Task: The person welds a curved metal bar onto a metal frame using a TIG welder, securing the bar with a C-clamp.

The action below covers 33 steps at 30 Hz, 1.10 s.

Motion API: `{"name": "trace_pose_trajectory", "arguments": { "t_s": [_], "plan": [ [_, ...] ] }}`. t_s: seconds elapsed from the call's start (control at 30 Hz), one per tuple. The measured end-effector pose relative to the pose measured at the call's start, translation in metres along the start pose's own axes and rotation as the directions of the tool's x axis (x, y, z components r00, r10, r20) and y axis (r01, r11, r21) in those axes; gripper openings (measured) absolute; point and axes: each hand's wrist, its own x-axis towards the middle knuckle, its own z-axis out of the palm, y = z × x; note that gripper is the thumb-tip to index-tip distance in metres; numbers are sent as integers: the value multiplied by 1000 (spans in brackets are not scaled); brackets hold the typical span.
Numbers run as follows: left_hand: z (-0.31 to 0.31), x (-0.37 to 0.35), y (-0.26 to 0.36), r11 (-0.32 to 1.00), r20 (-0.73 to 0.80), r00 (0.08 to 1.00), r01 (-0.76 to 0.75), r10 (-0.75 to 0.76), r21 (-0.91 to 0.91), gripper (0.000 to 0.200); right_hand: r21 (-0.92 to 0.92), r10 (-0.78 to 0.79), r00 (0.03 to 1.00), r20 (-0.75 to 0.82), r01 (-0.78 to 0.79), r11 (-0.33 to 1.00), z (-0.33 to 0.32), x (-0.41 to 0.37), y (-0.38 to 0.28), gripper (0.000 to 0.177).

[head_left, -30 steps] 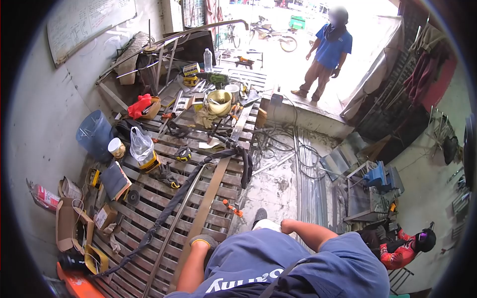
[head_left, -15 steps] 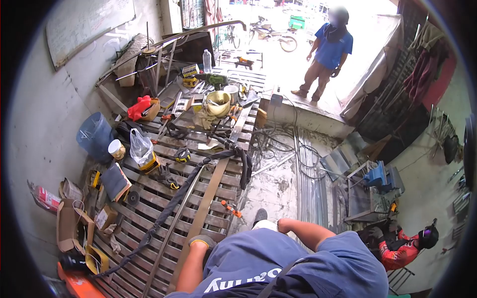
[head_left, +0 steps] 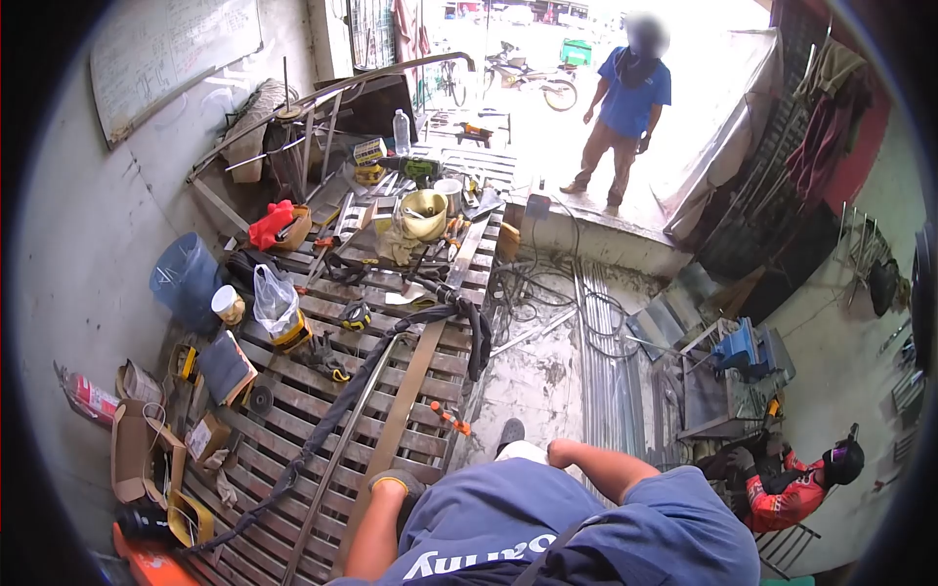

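Observation:
My left hand (head_left: 401,481), in a dark glove with a yellowish cuff, is by the near edge of the slatted metal table (head_left: 422,451), close to a long flat brown bar (head_left: 410,391). My shirt hides its fingers. My right hand (head_left: 561,451) is low in front of my body, beside a pale patch (head_left: 523,451) above my shoe. Its fingers are hidden too, so I cannot make out anything held. An orange clamp-like tool (head_left: 450,418) lies at the table edge between the bar and my shoe. A dark wrapped cable (head_left: 357,383) runs across the slats.
A yellow helmet (head_left: 423,215), a green drill (head_left: 422,169) and a tape measure (head_left: 356,315) lie on the table. Metal lengths (head_left: 611,361) run along the floor. A person in blue (head_left: 630,93) stands at the doorway; another in red (head_left: 787,498) sits at the right.
The view has shifted slightly, and the person at the doorway appears a little further left. My arms keep nearly the same pose.

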Motion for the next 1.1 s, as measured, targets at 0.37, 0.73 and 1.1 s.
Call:
{"name": "trace_pose_trajectory", "arguments": {
  "t_s": [0.37,0.73,1.1],
  "plan": [
    [1,-3,1,1000,-28,1000,-4,4,0,94,50,37,999,-35,-35,998,14,7,5,40],
    [1,-9,2,1000,-96,995,-5,6,14,89,48,13,999,-38,-11,999,8,11,5,44],
    [3,-59,18,989,-278,954,79,-110,-121,69,104,2,998,-55,3,995,-12,14,6,36]
  ]
}}
